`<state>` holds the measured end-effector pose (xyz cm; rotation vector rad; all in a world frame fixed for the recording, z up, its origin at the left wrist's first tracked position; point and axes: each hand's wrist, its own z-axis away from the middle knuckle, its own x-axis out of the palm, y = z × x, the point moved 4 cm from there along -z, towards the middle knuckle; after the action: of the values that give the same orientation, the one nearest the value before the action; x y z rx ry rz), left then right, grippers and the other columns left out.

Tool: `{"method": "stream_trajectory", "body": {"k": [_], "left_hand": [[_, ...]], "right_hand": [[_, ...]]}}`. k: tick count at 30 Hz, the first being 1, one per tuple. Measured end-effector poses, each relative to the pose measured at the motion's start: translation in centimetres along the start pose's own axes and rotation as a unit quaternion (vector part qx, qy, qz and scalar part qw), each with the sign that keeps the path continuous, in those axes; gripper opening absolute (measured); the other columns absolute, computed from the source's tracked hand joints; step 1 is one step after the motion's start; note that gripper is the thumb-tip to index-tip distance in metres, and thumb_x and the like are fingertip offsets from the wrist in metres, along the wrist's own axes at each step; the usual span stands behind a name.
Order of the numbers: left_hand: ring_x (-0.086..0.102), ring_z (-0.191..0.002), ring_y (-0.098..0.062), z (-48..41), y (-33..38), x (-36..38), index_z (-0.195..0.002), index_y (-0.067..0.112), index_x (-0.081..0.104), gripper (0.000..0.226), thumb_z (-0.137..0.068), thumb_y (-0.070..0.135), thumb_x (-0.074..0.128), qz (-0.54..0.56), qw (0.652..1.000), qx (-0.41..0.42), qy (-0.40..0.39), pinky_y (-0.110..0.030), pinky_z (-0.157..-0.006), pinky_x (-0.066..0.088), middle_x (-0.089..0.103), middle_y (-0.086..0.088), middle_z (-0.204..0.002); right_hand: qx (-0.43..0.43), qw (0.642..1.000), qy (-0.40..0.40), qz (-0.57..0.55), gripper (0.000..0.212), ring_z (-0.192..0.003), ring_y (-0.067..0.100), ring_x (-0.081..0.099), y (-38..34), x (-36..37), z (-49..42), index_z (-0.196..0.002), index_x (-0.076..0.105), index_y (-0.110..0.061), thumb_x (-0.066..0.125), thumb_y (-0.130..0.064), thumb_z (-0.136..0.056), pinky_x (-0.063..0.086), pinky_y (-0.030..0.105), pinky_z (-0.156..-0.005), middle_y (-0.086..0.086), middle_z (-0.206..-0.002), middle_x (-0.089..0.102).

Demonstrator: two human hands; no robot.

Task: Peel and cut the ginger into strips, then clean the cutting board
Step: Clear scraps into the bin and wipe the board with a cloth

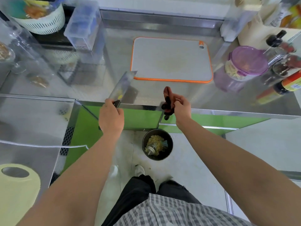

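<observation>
1. One cutting board (171, 59) lies flat at upper centre, its long axis running left-right.
2. The left hand (111, 118) grips one cleaver (123, 84), blade pointing up-right toward the board's lower-left corner.
3. The right hand (181, 106) clutches one cloth (168, 98).

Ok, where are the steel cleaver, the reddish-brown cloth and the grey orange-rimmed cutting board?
Steel cleaver with black handle (121, 85): head view, flat of the blade.
Reddish-brown cloth (168, 94): head view, its raised upper fold.
Grey cutting board with orange rim (171, 61): head view, bare middle of its surface.
</observation>
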<state>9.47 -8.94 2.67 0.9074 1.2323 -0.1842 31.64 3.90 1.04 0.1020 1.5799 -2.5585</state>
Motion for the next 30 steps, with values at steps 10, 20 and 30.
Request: {"method": "stream_trajectory", "body": {"k": [10,20,30], "left_hand": [[0.045,-0.104,-0.043,-8.1,0.0,2.7,-0.133,0.002,0.04,0.048,-0.087,-0.007,0.051,-0.095,0.99,0.072,-0.08,-0.045,-0.086,0.038,0.05,-0.029,-0.113],[0.044,-0.104,-0.038,-11.7,0.3,5.3,-0.127,-0.001,0.042,0.042,-0.087,-0.002,0.053,-0.192,0.973,0.074,-0.105,-0.037,-0.083,0.041,0.045,-0.026,-0.117],[0.029,-0.135,-0.034,-10.9,8.7,9.6,-0.133,0.014,0.047,0.048,-0.086,0.014,0.058,-0.215,0.943,0.22,-0.131,-0.046,-0.1,0.036,0.031,-0.011,-0.15]], "right_hand": [[-0.12,0.963,0.029,0.24,0.037,-0.108,0.02,0.051,-1.9,4.8,-3.8,-0.105,0.068,-0.007,0.039,0.008,-0.089,0.039,0.009,-0.085,0.009,-0.124,0.044],[-0.128,0.897,-0.065,0.418,0.049,-0.111,0.027,0.043,0.3,5.2,-7.0,-0.116,0.053,-0.016,0.069,-0.004,-0.072,0.047,0.033,-0.079,0.004,-0.128,0.033],[-0.196,0.94,-0.061,0.273,0.049,-0.098,0.009,0.049,-4.2,-0.5,-11.3,-0.123,0.054,-0.023,0.059,-0.007,-0.078,0.045,0.027,-0.082,-0.001,-0.119,0.049]]}}
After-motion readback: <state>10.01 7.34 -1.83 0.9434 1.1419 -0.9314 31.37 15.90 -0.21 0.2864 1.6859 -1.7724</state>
